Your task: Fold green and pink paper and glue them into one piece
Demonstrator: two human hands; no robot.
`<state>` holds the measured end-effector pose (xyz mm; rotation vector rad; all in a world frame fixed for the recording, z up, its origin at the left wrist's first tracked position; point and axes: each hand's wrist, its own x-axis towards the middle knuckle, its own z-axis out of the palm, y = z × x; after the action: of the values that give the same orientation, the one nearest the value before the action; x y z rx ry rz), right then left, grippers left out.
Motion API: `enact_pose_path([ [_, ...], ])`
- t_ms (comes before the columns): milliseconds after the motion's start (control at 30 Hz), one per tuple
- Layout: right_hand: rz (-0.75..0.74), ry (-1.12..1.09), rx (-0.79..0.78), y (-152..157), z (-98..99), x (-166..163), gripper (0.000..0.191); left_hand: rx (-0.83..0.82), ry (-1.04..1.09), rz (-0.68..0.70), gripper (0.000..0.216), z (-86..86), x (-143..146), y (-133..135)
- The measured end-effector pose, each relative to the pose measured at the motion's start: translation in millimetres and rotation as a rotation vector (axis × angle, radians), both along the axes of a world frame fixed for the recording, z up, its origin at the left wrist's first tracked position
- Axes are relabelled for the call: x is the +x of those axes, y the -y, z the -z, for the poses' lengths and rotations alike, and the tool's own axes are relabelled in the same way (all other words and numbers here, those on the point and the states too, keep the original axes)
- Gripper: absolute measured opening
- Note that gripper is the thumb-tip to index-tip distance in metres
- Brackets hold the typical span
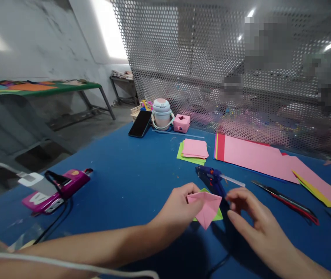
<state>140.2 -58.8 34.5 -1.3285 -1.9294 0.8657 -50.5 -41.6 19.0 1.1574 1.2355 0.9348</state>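
Observation:
My left hand (179, 207) pinches a folded paper piece (207, 209), pink on top with green corners showing behind it. The thumb lies across the pink face, and the lower tip points toward me. Just right of the paper, my right hand (252, 221) is held with curled fingers and a gap between thumb and fingertips; nothing shows in it. Behind both hands a blue glue gun (212, 176) lies on the table, a clear glue stick (233, 180) poking out of its back. Part of its handle is hidden by the paper and my right fingers.
On the blue table (118, 174) lie pink and green paper squares (194, 148), long coloured sheets (255, 157), a cutter knife (287, 201) and a purple power strip (57, 190). Farther back stand a phone (140, 124), a flask (162, 114) and a pink paper box (182, 123) before a perforated metal panel (177, 58).

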Motion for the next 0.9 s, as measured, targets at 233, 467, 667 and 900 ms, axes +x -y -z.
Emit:
enact_pose_path([
  [233, 0.003, -0.274, -0.262, -10, 0.1, -21, 0.018, 0.027, 0.033, 0.064, 0.01, -6.9, 17, 2],
  [467, 0.037, -0.243, -0.207, -7, 5.3, -19, 0.014, -0.015, 0.01, 0.112, 0.011, -3.8, 21, 0],
  [667, 0.079, -0.206, -0.221, -7, 14.1, -21, 0.013, -0.016, 0.06, 0.061, 0.013, 0.8, 17, 2],
  [900, 0.064, -0.218, -0.174, -4, 18.3, -20, 0.007, -0.022, 0.074, 0.084, 0.015, 2.3, 11, 3],
])
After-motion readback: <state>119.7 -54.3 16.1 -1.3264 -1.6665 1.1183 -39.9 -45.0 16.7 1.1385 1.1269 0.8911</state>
